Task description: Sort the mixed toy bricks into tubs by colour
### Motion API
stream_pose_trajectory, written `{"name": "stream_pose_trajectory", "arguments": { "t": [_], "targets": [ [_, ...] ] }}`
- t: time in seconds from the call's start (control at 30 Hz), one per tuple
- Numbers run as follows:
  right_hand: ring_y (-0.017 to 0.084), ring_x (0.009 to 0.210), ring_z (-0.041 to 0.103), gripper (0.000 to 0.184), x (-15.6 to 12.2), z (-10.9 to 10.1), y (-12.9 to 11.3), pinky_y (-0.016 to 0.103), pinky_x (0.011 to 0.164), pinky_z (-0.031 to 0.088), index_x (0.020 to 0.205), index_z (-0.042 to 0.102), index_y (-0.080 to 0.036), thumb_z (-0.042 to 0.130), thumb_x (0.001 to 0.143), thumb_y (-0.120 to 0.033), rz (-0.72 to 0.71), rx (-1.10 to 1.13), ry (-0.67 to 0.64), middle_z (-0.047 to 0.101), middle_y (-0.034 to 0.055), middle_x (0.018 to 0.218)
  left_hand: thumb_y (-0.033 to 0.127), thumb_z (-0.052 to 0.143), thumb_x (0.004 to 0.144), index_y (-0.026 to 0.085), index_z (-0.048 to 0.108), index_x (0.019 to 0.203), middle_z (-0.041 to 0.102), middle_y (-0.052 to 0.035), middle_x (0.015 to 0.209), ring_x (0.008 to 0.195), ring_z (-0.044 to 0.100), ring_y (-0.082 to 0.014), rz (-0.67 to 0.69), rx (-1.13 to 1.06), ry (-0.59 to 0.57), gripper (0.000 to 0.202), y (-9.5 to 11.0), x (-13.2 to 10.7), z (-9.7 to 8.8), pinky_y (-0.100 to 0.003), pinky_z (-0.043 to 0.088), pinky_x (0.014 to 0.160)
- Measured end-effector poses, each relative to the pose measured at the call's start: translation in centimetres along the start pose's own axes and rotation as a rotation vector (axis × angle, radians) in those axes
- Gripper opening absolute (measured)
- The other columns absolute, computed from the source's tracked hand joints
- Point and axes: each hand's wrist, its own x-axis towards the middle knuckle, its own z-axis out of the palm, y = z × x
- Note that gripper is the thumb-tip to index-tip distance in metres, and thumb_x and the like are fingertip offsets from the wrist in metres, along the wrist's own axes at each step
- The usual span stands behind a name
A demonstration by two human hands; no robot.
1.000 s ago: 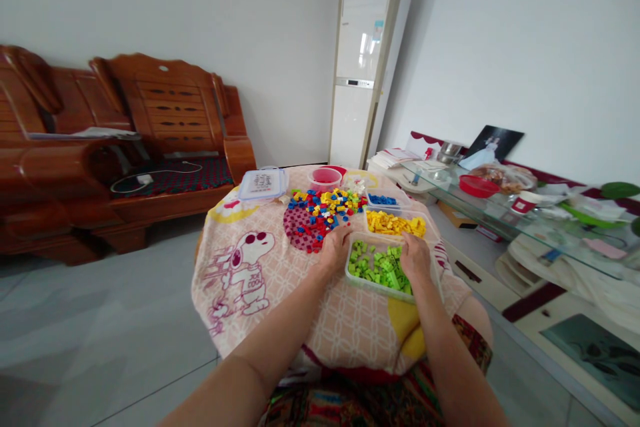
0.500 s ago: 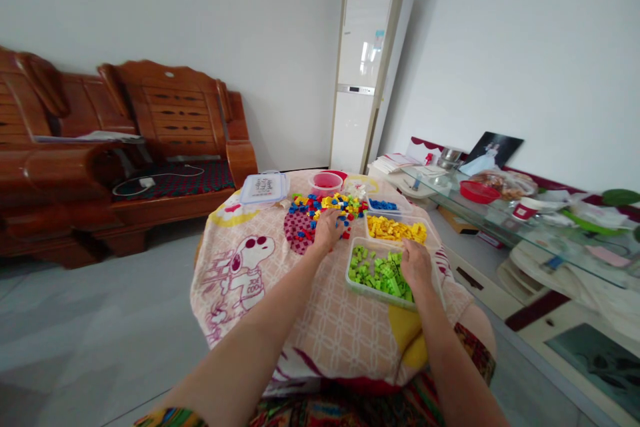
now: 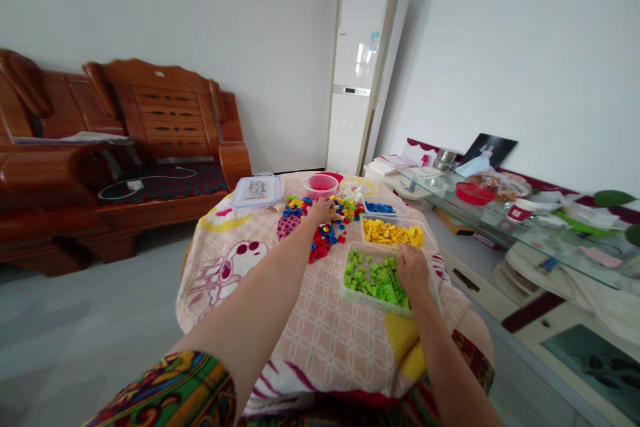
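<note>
My left hand (image 3: 320,211) reaches over a pile of small mixed toy bricks (image 3: 333,233) on the cloth-covered table, its fingers apart and touching the pile. Red, blue and yellow bricks lie around it. Above the green bricks' right side, my right hand (image 3: 413,269) is curled at the clear tray (image 3: 350,292); its fingertips are partly hidden, and I cannot make out what they hold. Green bricks (image 3: 383,280) lie in that tray. Behind it are a tray of yellow bricks (image 3: 393,232) and a smaller one of blue bricks (image 3: 379,207).
A pink bowl (image 3: 321,183) stands behind the pile, with a clear blue-rimmed lid (image 3: 257,191) to its left. To the right, a glass-topped stand (image 3: 530,233) carries a red bowl (image 3: 475,193) and a paper cup (image 3: 520,211). A wooden sofa (image 3: 165,113) stands left.
My left hand has moved away from me toward the back of the pile, uncovering red and blue bricks at the front. My right hand stays by the green bricks. The view has shifted slightly.
</note>
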Motion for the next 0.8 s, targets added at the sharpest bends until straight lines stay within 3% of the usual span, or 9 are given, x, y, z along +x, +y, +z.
{"name": "stream_pose_trajectory", "arguments": {
  "t": [0.2,0.43,0.6,0.7,0.8],
  "targets": [
    [0.029,0.109,0.066,0.038,0.1,-0.4,-0.4,0.042,0.104,0.049,0.117,0.075,-0.013,0.049,0.089,-0.011,0.008,0.010,-0.034,0.076,0.0168,0.113,0.033,0.066,0.092,0.024,0.069,0.129,0.060,-0.0124,0.138,0.130,0.056,-0.0319,0.068,0.119,0.103,0.038,-0.4,-3.8,2.0,-0.044,0.047,0.110],
    [0.027,0.110,0.066,0.037,0.2,-0.6,-0.6,0.041,0.106,0.048,0.119,0.074,-0.015,0.053,0.089,-0.011,0.032,-0.006,-0.076,0.076,0.0140,0.113,0.026,0.060,0.094,0.025,0.073,0.117,0.060,-0.0095,0.135,0.117,0.064,-0.0248,0.136,-0.024,0.197,0.026,-1.6,-9.1,3.5,-0.038,0.053,0.102],
    [0.026,0.113,0.065,0.036,0.2,-0.9,-0.6,0.040,0.106,0.047,0.119,0.073,-0.014,0.054,0.088,-0.010,0.041,-0.014,-0.101,0.075,0.0145,0.118,0.020,0.071,0.082,0.021,0.076,0.105,0.065,-0.0109,0.131,0.118,0.065,-0.0265,0.203,-0.152,0.275,0.024,-2.4,-10.5,3.5,-0.039,0.053,0.105],
    [0.025,0.111,0.065,0.034,0.3,-1.0,-0.6,0.038,0.105,0.047,0.117,0.073,-0.014,0.054,0.089,-0.010,0.033,-0.023,-0.108,0.075,0.0143,0.115,0.029,0.070,0.084,0.020,0.077,0.088,0.072,-0.0087,0.113,0.108,0.068,-0.0242,0.213,-0.251,0.318,0.012,-2.7,-11.1,3.4,-0.037,0.055,0.100],
    [0.025,0.109,0.065,0.032,0.3,-1.1,-0.7,0.037,0.104,0.047,0.114,0.074,-0.014,0.055,0.089,-0.011,0.015,-0.029,-0.107,0.075,0.0144,0.114,0.029,0.060,0.091,0.020,0.075,0.085,0.075,-0.0070,0.102,0.100,0.070,-0.0209,0.120,-0.353,0.386,0.019,-3.1,-11.6,2.9,-0.033,0.055,0.096]
  ]
}}
